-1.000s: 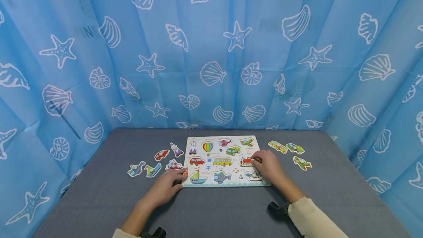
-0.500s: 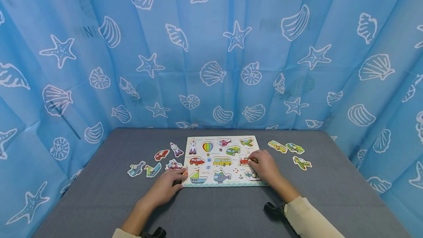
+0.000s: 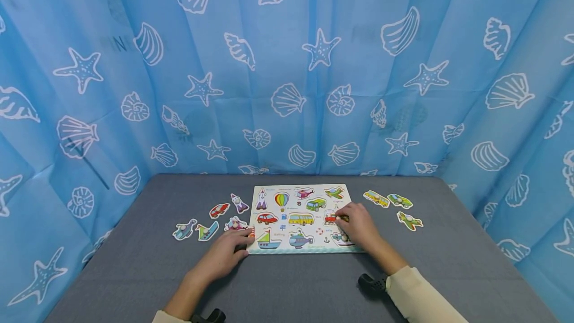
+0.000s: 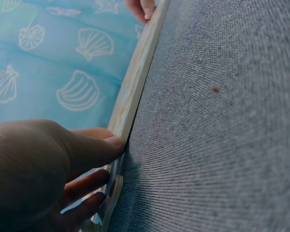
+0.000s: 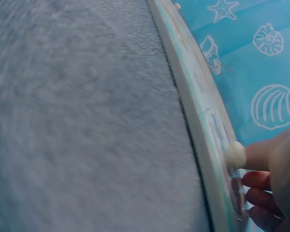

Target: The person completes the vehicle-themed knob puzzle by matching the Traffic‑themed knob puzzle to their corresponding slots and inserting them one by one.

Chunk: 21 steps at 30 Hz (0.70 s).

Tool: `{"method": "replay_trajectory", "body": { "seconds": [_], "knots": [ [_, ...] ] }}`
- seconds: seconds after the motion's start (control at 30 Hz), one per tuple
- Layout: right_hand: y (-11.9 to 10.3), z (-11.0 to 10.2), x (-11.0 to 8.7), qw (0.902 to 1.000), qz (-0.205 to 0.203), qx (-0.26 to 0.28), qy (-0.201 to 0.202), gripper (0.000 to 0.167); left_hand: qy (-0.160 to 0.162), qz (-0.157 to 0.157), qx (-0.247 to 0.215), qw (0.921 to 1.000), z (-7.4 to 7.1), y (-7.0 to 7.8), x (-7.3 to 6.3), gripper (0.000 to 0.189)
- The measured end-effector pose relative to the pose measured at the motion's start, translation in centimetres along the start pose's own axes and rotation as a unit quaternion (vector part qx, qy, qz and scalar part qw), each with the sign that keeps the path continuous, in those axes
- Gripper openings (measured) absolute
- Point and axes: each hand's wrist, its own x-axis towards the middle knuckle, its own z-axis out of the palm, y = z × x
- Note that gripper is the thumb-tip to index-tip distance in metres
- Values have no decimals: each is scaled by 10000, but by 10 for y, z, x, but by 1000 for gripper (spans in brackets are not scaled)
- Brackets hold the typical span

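The puzzle board is laid on the table, before the curtain. Five pieces are scattered to its left; to its right, a bus piece and a van piece are set behind a plane piece.

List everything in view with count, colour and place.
Vehicle puzzle board: 1, white, centre
Rocket piece: 1, white and purple, left
Car piece: 1, red, left
Helicopter piece: 1, pink, left, near board
Sailboat piece: 1, green and blue, left
Unidentified piece: 1, blue-grey, far left
Bus piece: 1, yellow, right
Truck piece: 1, green, right
Airplane piece: 1, green, right
Table: 1, grey, under board
Shell-and-starfish curtain: at least 1, blue and white, behind
Wrist devices: 2, black, near wrists
Sleeves: 2, cream, forearms
Left hand: 1, bare, at board's left edge
Right hand: 1, bare, at the red train, hold unclear
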Motion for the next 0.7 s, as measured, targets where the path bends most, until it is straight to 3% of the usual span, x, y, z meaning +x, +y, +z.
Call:
{"method": "replay_trajectory", "body": {
  "seconds": [0.2,0.7],
  "knots": [
    [1,-10,0,9985,-35,228,-496,16,-30,-40,20,10000,0,-1,0,32],
    [5,-36,-6,9930,-365,376,-1056,24,39,2,-24,10000,1,-2,0,31]
  ]
}}
